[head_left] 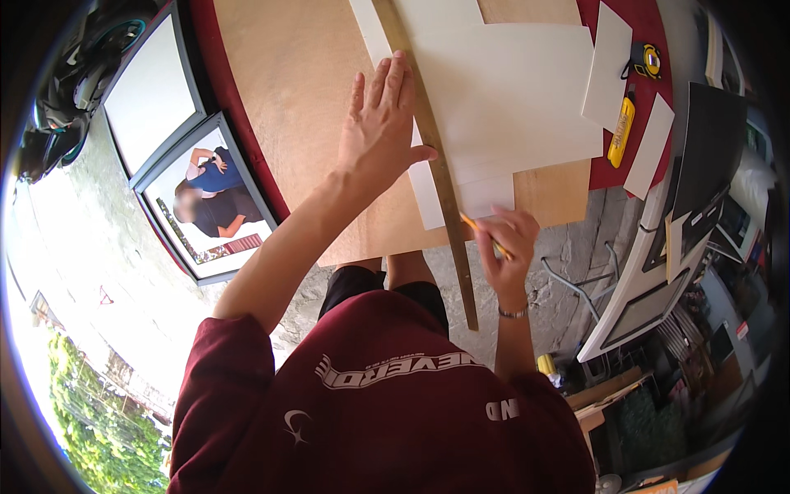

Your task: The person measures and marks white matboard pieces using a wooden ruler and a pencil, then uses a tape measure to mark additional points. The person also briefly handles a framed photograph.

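Observation:
A long straightedge (440, 177) runs across white board (510, 90), its near end jutting past the edge of the plywood (288, 99). My left hand (380, 123) lies flat along it, fingers stretched forward, thumb over the straightedge. Close to the near edge, my right hand (506, 239) holds a yellow pencil (471, 222) between thumb and fingers, the tip beside the straightedge. A narrow white strip (428, 193) of board shows on the straightedge's left side.
At right on red cloth (605, 169) lie a yellow utility knife (623, 130), a tape measure (646, 60) and white offcuts (609, 66). Dark-framed pictures (210, 198) stand at the left. More frames (650, 300) lean at the right.

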`<move>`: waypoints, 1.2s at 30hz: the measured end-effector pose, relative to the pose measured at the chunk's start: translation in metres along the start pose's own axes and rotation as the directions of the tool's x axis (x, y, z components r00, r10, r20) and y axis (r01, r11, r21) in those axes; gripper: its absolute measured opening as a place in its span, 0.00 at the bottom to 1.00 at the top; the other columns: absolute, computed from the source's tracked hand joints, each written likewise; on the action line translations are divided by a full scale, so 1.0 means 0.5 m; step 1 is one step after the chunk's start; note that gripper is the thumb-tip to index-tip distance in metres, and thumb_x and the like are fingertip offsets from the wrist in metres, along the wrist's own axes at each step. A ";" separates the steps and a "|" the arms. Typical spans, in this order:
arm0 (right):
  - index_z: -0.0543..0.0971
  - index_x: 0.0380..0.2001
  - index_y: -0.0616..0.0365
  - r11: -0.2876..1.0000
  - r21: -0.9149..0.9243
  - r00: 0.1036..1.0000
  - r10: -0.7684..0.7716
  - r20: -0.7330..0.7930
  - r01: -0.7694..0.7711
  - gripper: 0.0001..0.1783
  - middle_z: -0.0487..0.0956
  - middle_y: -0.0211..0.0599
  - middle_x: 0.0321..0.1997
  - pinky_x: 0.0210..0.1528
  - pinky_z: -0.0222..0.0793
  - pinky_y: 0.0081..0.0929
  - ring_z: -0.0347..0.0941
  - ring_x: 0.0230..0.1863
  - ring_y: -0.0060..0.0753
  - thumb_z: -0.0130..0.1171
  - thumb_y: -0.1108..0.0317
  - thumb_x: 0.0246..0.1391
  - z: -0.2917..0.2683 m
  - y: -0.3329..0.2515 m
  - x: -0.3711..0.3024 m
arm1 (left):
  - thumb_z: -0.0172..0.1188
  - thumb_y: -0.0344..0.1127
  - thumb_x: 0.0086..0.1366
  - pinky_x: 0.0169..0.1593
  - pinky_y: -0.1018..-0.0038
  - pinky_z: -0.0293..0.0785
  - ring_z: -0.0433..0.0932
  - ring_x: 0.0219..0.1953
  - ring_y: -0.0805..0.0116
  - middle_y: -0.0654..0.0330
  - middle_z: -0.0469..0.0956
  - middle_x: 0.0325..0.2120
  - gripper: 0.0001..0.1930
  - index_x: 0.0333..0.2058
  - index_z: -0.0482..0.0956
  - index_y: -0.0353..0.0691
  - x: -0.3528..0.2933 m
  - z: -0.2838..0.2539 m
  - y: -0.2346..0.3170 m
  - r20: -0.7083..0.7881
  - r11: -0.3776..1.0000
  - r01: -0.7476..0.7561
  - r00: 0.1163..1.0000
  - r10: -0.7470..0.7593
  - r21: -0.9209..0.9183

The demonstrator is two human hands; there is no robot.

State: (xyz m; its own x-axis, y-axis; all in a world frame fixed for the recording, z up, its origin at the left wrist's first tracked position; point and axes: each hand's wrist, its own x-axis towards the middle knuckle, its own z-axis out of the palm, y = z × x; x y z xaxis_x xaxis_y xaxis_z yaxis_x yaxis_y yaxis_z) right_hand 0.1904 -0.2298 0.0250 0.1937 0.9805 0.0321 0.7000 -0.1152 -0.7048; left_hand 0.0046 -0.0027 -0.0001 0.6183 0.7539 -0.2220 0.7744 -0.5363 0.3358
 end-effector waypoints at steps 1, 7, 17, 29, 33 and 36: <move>0.85 0.37 0.59 0.999 0.028 0.998 0.030 -0.046 -0.029 0.05 0.83 0.40 0.47 0.59 0.66 0.47 0.79 0.50 0.46 0.64 0.69 0.63 -0.018 -0.008 -0.024 | 0.78 0.62 0.48 0.79 0.49 0.46 0.49 0.79 0.53 0.47 0.50 0.77 0.63 0.72 0.57 0.29 0.002 0.001 0.000 -0.002 1.000 -0.006 1.000 0.006 -0.007; 0.81 0.42 0.62 0.720 0.345 0.684 0.689 -0.242 -0.603 0.10 0.79 0.45 0.39 0.49 0.71 0.38 0.78 0.43 0.44 0.51 0.70 0.72 -0.018 -0.045 -0.116 | 0.81 0.57 0.47 0.79 0.48 0.48 0.50 0.79 0.49 0.47 0.52 0.76 0.63 0.73 0.56 0.28 0.005 -0.005 -0.001 -0.046 0.995 -0.038 0.998 0.034 -0.088; 0.74 0.23 0.56 0.831 0.126 0.833 0.551 -0.050 -0.542 0.14 0.72 0.38 0.23 0.30 0.67 0.40 0.72 0.27 0.45 0.73 0.70 0.42 0.120 0.003 -0.261 | 0.63 0.27 0.67 0.67 0.53 0.64 0.69 0.65 0.44 0.46 0.72 0.62 0.23 0.60 0.72 0.33 -0.028 0.060 -0.012 -0.469 0.933 -0.056 0.874 -0.126 -0.355; 0.68 0.23 0.56 0.792 0.070 0.718 0.583 -0.381 -0.606 0.17 0.67 0.34 0.22 0.25 0.60 0.29 0.63 0.21 0.31 0.70 0.77 0.47 -0.070 0.020 -0.235 | 0.84 0.63 0.39 0.70 0.48 0.60 0.72 0.61 0.45 0.46 0.75 0.55 0.60 0.64 0.67 0.30 0.281 0.002 0.200 -0.090 0.993 -0.014 0.996 0.024 0.119; 0.69 0.23 0.57 0.759 0.124 0.659 0.624 -0.420 -0.640 0.17 0.63 0.24 0.19 0.25 0.53 0.23 0.56 0.22 0.17 0.70 0.74 0.55 -0.083 0.005 -0.220 | 0.81 0.60 0.47 0.60 0.59 0.70 0.79 0.53 0.55 0.52 0.82 0.44 0.46 0.57 0.76 0.34 0.333 -0.023 0.182 -0.031 0.996 0.066 0.997 -0.064 0.061; 0.69 0.23 0.56 0.731 0.120 0.627 0.648 -0.432 -0.672 0.17 0.66 0.28 0.19 0.24 0.56 0.24 0.58 0.20 0.18 0.70 0.74 0.52 -0.082 0.000 -0.235 | 0.73 0.53 0.62 0.50 0.67 0.76 0.83 0.43 0.65 0.59 0.84 0.37 0.25 0.47 0.83 0.38 0.331 -0.083 0.120 0.125 0.944 0.080 0.991 -0.042 -0.321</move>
State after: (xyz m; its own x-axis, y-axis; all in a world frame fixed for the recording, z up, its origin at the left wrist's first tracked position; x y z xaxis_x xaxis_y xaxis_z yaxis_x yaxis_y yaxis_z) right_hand 0.1957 -0.3516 0.0502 0.8720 0.4718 -0.1300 0.2988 -0.7237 -0.6220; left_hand 0.1477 0.1058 0.0209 0.5972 0.7224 -0.3486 0.7374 -0.3234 0.5930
